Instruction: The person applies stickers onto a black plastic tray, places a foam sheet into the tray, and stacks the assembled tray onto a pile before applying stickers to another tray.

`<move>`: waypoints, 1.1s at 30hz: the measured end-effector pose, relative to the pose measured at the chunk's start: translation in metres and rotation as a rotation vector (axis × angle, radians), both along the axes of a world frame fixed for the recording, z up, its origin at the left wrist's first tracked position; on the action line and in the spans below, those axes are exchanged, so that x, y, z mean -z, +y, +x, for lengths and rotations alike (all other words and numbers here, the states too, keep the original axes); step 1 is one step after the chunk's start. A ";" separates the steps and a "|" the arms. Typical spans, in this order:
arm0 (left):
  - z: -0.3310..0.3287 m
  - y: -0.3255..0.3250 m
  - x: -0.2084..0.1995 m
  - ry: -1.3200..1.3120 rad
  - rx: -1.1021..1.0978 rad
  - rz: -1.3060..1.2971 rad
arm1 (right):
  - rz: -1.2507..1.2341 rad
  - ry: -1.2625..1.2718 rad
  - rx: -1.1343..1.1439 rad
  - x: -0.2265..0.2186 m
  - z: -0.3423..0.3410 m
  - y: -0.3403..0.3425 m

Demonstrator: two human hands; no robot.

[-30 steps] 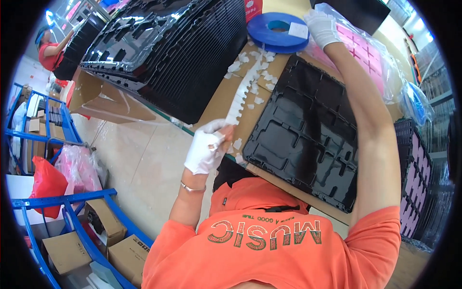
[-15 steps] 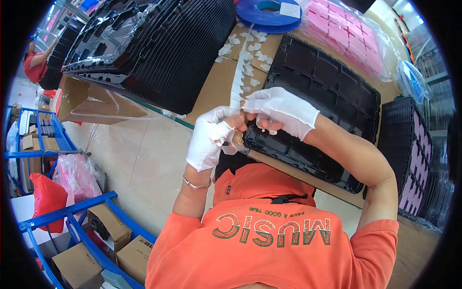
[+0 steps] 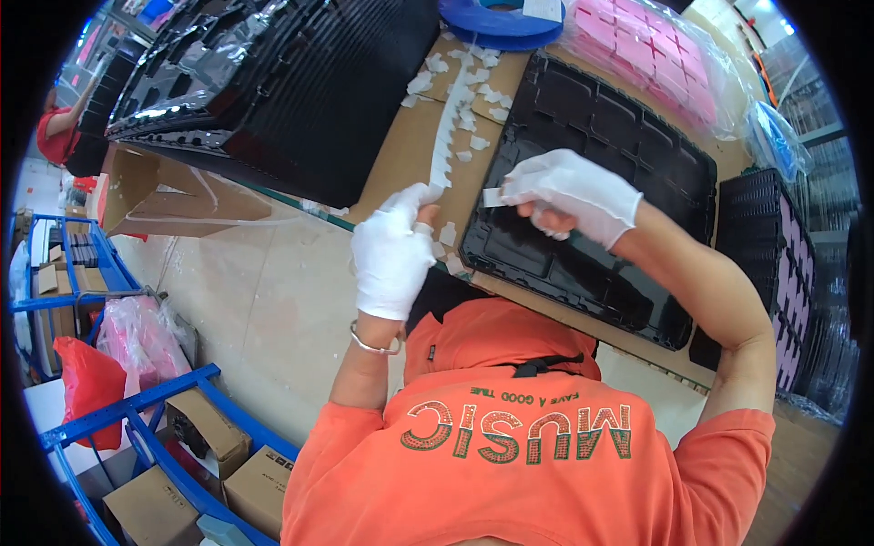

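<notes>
My left hand (image 3: pixel 393 255), in a white glove with bare fingertips, is closed at the near end of a white strip (image 3: pixel 443 141) with notched edges. The strip runs away over the cardboard tabletop (image 3: pixel 378 187) toward a blue reel (image 3: pixel 501 36). Between the fingertips of my gloved right hand (image 3: pixel 574 196) is a small white piece (image 3: pixel 492 197), apart from the strip. That hand hovers over the left part of a black plastic tray (image 3: pixel 610 136) with shallow compartments. White scraps (image 3: pixel 480 143) lie scattered beside the strip.
A tall stack of black trays (image 3: pixel 319 100) stands at the left. Pink trays in clear plastic (image 3: pixel 646 50) lie at the far right, and more stacked trays (image 3: pixel 751 246) stand right of the table. Blue racking (image 3: pixel 137 400) with cardboard boxes is at the lower left.
My hands were together at the strip's end and have parted. The right hand moved right over the tray with the small white piece; the left stays by the strip.
</notes>
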State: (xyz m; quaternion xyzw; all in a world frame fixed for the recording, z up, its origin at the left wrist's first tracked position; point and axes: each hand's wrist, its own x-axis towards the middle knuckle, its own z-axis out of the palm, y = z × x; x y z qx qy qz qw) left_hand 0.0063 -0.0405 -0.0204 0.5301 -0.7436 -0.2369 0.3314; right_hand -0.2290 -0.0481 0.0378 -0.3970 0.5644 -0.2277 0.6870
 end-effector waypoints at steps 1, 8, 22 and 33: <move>0.003 0.001 0.002 0.084 -0.004 0.068 | -0.002 0.109 -0.055 -0.004 -0.008 -0.001; -0.012 -0.007 -0.012 0.685 -0.045 0.624 | -0.621 0.947 -0.493 0.010 -0.009 0.024; -0.009 -0.006 -0.006 1.021 -0.006 0.831 | -0.180 0.186 -0.040 0.005 0.026 -0.017; -0.010 -0.005 0.009 0.393 0.026 0.353 | -0.017 -0.042 0.088 0.018 0.045 -0.026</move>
